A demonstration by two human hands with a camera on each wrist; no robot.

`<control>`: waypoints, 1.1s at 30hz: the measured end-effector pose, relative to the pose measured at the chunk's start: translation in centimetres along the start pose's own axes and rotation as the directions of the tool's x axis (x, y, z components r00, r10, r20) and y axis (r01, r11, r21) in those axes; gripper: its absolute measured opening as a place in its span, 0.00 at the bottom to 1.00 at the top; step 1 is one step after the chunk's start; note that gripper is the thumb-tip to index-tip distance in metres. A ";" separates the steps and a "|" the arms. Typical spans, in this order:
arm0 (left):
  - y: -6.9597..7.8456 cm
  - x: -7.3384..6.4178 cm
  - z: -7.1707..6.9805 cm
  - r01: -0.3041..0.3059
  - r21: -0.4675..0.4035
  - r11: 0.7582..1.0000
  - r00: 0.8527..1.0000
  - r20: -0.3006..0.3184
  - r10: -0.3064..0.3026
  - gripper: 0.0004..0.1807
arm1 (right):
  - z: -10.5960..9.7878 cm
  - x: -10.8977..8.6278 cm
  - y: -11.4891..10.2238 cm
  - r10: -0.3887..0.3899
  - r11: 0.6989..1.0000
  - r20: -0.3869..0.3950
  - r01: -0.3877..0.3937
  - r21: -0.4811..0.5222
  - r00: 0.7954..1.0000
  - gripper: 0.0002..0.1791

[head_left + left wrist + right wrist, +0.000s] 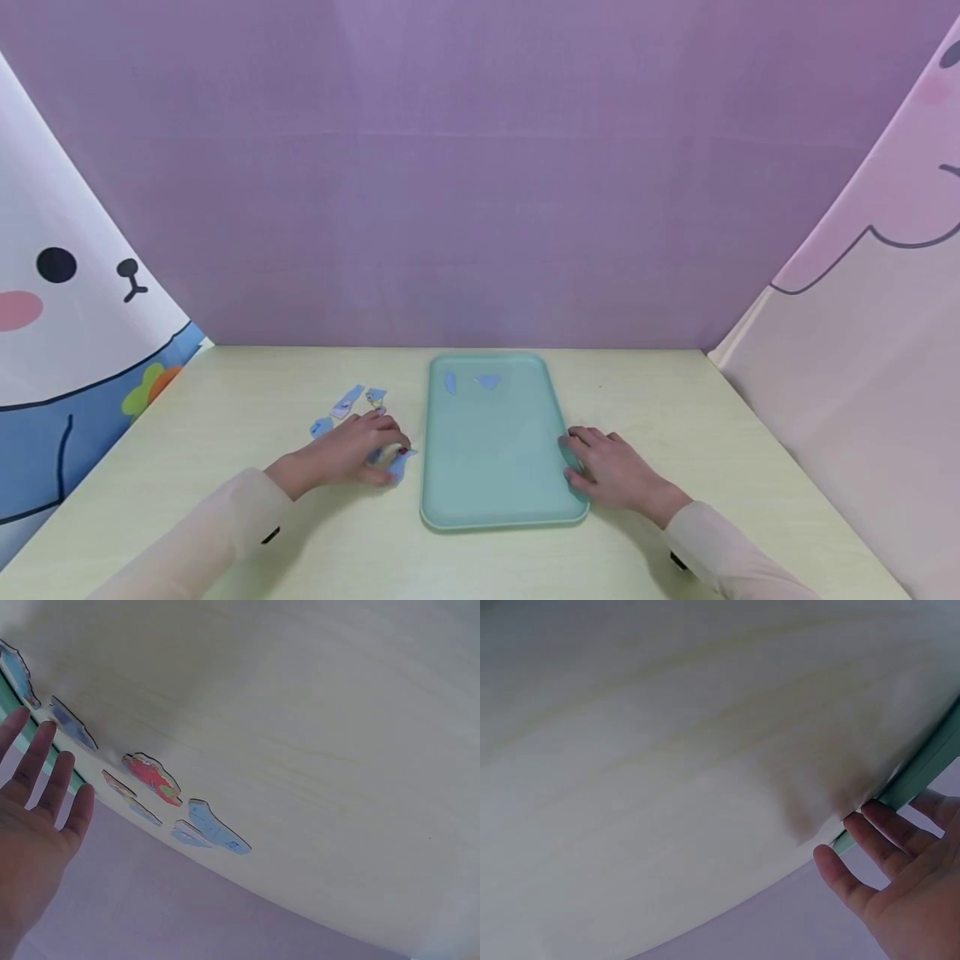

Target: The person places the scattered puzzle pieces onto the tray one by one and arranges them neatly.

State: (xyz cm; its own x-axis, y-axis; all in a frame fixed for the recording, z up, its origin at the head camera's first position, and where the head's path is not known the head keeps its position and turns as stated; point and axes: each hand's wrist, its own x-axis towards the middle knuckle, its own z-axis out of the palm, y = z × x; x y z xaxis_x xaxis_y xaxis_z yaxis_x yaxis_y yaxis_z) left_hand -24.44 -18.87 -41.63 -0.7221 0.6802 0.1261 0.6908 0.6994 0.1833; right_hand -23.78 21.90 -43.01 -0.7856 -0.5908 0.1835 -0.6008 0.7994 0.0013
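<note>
My left hand (347, 450) reaches over several flat, irregular printed puzzle pieces on the table, left of the tray. A blue piece (399, 468) shows between its thumb and fingertips. In the left wrist view the fingers are spread and loosely extended, close to a blue piece (73, 722), with a red piece (154, 778) farther off. At the right side of a pale green tray (498, 450), my right hand (618, 471) rests its fingers on the rim. Two small blue pieces, one narrow (450, 382) and one triangular (487, 381), lie in the tray's far end.
Beyond the left hand lie more pieces, among them a long blue one (347, 401) and a small blue one (321, 427). The light wooden table (645, 383) meets a purple cloth backdrop (480, 208). Printed cartoon cloths hang at both sides.
</note>
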 end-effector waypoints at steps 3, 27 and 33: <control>0.0 -0.1 0.0 0.001 0.002 1.000 1.000 0.003 -0.001 0.26 | 0.0 0.0 0.0 0.003 1.000 0.007 -0.003 0.007 1.000 0.24; 0.1 0.1 -0.1 -0.078 -0.059 0.995 0.997 0.012 0.078 0.27 | -0.3 -0.2 0.4 -0.001 0.999 0.055 -0.001 0.043 0.998 0.28; 0.1 0.2 -0.2 -0.078 -0.056 0.995 0.997 0.014 0.078 0.26 | -0.3 -0.2 0.5 -0.005 0.998 0.056 0.001 0.056 0.998 0.28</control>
State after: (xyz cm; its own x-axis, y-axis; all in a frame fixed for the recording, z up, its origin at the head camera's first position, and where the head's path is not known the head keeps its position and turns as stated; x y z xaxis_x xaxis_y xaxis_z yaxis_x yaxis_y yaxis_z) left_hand -24.49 -18.74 -41.40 -0.6650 0.7360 0.1265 0.7416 0.6310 0.2278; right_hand -23.81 22.45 -42.73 -0.7899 -0.5996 0.1285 -0.6093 0.7911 -0.0537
